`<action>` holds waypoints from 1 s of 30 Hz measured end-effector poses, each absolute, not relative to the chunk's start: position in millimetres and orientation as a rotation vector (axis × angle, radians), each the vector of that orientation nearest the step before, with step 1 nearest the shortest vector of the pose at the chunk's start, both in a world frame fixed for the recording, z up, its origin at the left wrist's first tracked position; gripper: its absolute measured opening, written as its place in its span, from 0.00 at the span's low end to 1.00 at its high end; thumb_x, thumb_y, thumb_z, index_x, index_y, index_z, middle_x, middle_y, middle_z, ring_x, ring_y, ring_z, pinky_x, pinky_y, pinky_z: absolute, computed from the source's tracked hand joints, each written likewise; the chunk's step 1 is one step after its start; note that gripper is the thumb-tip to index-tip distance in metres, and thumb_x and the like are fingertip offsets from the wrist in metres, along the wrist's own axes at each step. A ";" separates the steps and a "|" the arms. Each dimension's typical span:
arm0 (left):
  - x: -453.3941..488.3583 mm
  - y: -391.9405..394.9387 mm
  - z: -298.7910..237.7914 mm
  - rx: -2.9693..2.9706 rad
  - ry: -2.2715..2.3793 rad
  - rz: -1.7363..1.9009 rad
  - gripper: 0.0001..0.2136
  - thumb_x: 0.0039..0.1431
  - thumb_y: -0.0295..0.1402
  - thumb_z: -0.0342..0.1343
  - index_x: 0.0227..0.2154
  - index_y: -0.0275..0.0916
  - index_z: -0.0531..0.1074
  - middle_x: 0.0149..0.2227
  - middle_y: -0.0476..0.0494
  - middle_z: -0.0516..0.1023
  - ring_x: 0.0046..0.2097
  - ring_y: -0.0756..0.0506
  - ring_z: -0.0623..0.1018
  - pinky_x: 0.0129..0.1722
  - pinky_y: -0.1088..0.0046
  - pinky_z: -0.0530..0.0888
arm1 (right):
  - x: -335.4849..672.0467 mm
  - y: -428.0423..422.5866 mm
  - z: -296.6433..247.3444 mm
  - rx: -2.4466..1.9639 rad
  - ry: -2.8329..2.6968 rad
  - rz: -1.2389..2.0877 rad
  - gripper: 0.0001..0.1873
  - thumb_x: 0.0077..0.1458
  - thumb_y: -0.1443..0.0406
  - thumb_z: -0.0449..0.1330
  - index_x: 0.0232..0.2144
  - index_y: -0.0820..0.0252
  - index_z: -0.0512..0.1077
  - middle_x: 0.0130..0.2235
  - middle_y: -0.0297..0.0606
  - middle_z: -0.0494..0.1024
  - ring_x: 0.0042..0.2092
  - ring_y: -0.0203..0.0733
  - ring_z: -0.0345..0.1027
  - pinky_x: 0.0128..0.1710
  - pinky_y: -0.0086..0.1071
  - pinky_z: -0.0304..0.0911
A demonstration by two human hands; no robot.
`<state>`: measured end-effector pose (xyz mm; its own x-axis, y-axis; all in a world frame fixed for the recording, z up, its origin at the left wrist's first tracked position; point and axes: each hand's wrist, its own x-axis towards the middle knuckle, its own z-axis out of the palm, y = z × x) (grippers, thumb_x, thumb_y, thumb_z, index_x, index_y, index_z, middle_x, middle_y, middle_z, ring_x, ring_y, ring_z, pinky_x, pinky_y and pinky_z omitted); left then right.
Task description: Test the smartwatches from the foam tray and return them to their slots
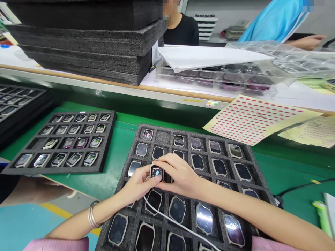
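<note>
1. Rounded-rectangular smartwatch [156, 170], dark glass face lit: held above the black foam compartment tray [162, 137].
2. Left hand [141, 183]: pinching its side, thumb over the lower screen.
3. Right hand [180, 172]: fingers closed about the opposite edge.
4. Step, apparently: operating the screen; next move calls for steady support, minding the thin white cable [170, 219].

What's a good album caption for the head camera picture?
Left hand and right hand hold a lit smartwatch over a black foam tray of watches.
</note>
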<state>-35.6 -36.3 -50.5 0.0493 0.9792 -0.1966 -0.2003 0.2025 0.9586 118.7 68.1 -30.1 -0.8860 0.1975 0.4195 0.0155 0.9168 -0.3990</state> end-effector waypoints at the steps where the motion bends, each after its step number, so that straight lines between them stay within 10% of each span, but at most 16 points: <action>1: -35.5 -36.1 -49.6 0.929 1.122 1.129 0.13 0.55 0.41 0.58 0.36 0.36 0.71 0.18 0.57 0.61 0.19 0.55 0.57 0.21 0.77 0.56 | 118.8 68.1 -29.9 -0.163 -2.623 0.537 0.19 0.60 0.59 0.57 0.48 0.67 0.66 0.41 0.48 0.72 0.41 0.48 0.65 0.39 0.41 0.65; 17: -34.6 -34.3 -42.4 0.944 1.133 1.115 0.11 0.56 0.41 0.57 0.33 0.38 0.69 0.15 0.59 0.57 0.19 0.52 0.60 0.23 0.76 0.57 | 118.5 68.6 -32.1 -0.177 -2.617 0.579 0.20 0.61 0.59 0.57 0.51 0.66 0.65 0.41 0.47 0.71 0.41 0.48 0.65 0.39 0.40 0.65; 23: -34.9 -34.2 -52.5 1.053 1.172 1.155 0.10 0.59 0.37 0.55 0.39 0.36 0.69 0.30 0.50 0.69 0.32 0.50 0.67 0.34 0.74 0.65 | 120.5 72.9 -28.4 -0.147 -2.640 0.581 0.20 0.60 0.59 0.57 0.51 0.65 0.65 0.41 0.47 0.71 0.41 0.48 0.64 0.40 0.42 0.64; 30: -33.2 -37.5 -53.7 1.073 1.179 0.977 0.13 0.56 0.34 0.58 0.41 0.39 0.62 0.37 0.51 0.68 0.23 0.58 0.59 0.23 0.79 0.58 | 101.5 135.5 -23.2 -0.534 -2.576 0.464 0.23 0.55 0.57 0.64 0.49 0.62 0.68 0.44 0.44 0.71 0.46 0.48 0.64 0.47 0.41 0.63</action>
<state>-33.2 -37.5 -53.7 0.1320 0.9679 -0.2140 -0.0308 0.2198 0.9751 101.5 135.5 -23.2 -0.8160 0.4435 0.3707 0.2862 0.8672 -0.4076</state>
